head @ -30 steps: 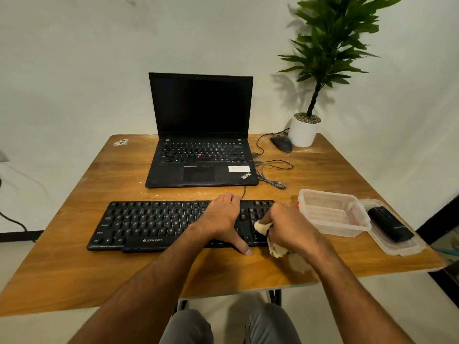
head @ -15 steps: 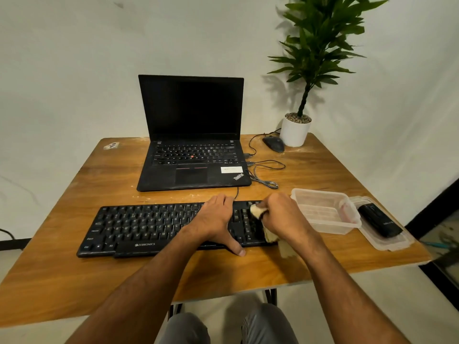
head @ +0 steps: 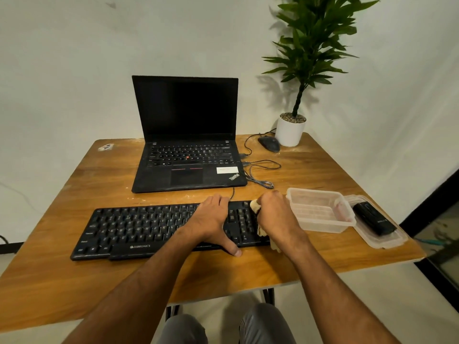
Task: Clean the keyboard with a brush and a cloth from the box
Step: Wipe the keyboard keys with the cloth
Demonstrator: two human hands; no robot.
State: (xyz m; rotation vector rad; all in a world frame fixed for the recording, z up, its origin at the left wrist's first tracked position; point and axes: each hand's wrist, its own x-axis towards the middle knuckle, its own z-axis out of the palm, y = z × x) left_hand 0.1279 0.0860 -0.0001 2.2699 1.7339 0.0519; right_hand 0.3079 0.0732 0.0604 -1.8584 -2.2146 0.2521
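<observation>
Head view, read from left to right. A small white sticker (head: 106,146) lies on the far left corner of the brown wooden table (head: 74,281). A long black Zebronics keyboard (head: 139,227) lies across the near half of the table, parallel to its front edge. Behind it stands an open black ThinkPad laptop (head: 186,135) with a dark screen. The left hand (head: 211,219) rests flat on the right-hand part of the keyboard, fingers extended over the keys and thumb reaching past the front edge to the table; it grasps nothing. The right hand (head: 275,214), just beside it over the number pad, has its fingers curled round a crumpled pale yellow cloth (head: 255,207), which touches the keys at the keyboard's right end; a strip of cloth hangs below the wrist. Thin black cables (head: 260,170) loop between the laptop's right side and a black computer mouse (head: 269,144). Next to the mouse, at the far right corner, stands a green leafy plant in a white round pot (head: 289,132). Just right of the right hand sits a clear rectangular plastic box (head: 320,212). Its clear lid (head: 382,239) lies beside it, near the table's right edge, carrying a black oblong object (head: 373,218) whose identity cannot be told.
</observation>
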